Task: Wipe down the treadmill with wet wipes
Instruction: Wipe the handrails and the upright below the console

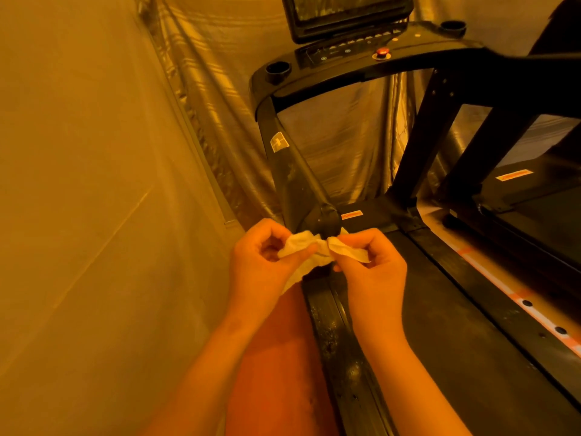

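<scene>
Wet wipe: the crumpled pale wet wipe [317,251] is stretched between both hands, just off the frame's middle at 5 o'clock. It sits right under the rounded handrail end [327,220]; whether they touch cannot be told.
Left hand: the left hand [261,262] is at the wipe's 9 o'clock with the palm turned up. Its fingers [298,253] are curled and clamped on the wipe, and a loose tail hangs below.
Right hand: the right hand [374,269] is at the wipe's 3 o'clock, with its fingers [352,239] pinched on the other end.
Forearms: both come in from 6 o'clock.
Treadmill: the black treadmill [292,171] rises toward 12 o'clock to the console [345,55], which has a red button [382,52]. The belt [456,325] lies at 4 o'clock.
Surroundings: a shiny curtain [345,136] hangs behind, and a second treadmill [534,199] stands at 3 o'clock.
</scene>
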Motion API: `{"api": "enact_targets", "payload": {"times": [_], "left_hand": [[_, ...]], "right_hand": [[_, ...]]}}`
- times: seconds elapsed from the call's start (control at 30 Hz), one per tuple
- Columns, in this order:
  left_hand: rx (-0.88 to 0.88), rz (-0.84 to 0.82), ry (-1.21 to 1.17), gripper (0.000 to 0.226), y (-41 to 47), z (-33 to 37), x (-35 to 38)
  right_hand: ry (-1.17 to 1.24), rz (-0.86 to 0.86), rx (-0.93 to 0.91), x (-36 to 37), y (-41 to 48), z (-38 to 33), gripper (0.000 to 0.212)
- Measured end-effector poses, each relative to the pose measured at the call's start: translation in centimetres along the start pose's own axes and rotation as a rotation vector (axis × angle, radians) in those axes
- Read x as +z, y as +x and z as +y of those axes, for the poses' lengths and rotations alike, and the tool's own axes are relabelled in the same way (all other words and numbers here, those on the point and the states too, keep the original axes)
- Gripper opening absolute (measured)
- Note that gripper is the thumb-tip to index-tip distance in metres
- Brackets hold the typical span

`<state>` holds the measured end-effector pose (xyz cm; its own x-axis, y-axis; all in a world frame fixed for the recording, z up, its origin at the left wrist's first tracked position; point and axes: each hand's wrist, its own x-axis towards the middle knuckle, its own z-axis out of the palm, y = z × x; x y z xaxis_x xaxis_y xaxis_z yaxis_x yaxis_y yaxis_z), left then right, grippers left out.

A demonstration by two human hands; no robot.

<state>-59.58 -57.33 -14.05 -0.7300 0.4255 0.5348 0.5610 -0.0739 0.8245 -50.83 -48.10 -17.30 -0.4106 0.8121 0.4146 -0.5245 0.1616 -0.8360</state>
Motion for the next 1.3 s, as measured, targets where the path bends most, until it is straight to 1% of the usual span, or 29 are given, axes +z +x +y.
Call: {"api": "enact_targets", "payload": {"times": [0.1,0.2,0.3,0.4,0.5,0.67,0.77,0.83,0.93,1.03,1.07,1.13,1.2,1.23,1.3], "left_hand": [[0.048,-0.043,0.028,0.035,1.4,1.3,0.2],[0.089,-0.122,0.121,0.036,3.0,1.9,0.1],[0.1,-0.179,0.178,0.033,4.1,2.6,0.4],[0.107,-0.188,0.169,0.032,5.5,3.5,0.7],[0.102,-0.209,0.103,0.027,7.7,4.4,0.4],[0.107,-0.269,0.048,0.048,10.0,4.5,-0.2],[0.117,-0.273,0.012,0.056,11.1,4.2,-0.2],[0.086,-0.286,-0.069,0.049,12.0,4.5,-0.1],[0.019,-0.295,-0.204,0.025,13.7,4.4,0.2],[0.042,-0.314,-0.176,0.02,15.6,3.8,0.0],[0.021,-0.301,-0.18,0.02,16.1,3.5,-0.2],[-0.051,-0.288,-0.28,0.02,16.5,2.8,-1.0],[-0.104,-0.353,-0.418,0.019,17.4,1.9,-1.6],[-0.116,-0.373,-0.418,0.017,18.2,1.3,-1.8],[-0.144,-0.365,-0.301,0.012,20.5,0.0,-1.8]], "right_hand": [[-0.001,0.029,-0.077,0.3,1.0,-1.3,0.012],[-0.107,-0.008,-0.186,0.6,2.8,-2.1,0.012],[-0.224,-0.047,-0.271,0.9,4.9,-2.6,0.015],[-0.281,-0.086,-0.268,1.0,6.6,-3.0,0.015],[-0.266,-0.109,-0.269,1.1,7.7,-3.4,0.012],[-0.238,-0.193,-0.262,2.0,9.4,-5.1,0.016],[-0.287,-0.204,-0.256,2.7,10.5,-5.4,0.016],[-0.335,-0.201,-0.257,3.4,11.5,-5.3,0.014],[-0.337,-0.138,-0.253,4.5,13.1,-5.1,0.014],[-0.329,-0.14,-0.239,5.7,14.4,-4.7,0.021],[-0.333,-0.149,-0.232,6.1,14.8,-4.4,0.023],[-0.331,-0.147,-0.221,7.0,15.5,-3.7,0.021],[-0.305,-0.149,-0.203,7.8,16.3,-3.1,0.02],[-0.288,-0.154,-0.184,8.4,16.9,-2.8,0.02],[-0.241,-0.129,-0.131,9.5,18.1,-1.9,0.022]]}}
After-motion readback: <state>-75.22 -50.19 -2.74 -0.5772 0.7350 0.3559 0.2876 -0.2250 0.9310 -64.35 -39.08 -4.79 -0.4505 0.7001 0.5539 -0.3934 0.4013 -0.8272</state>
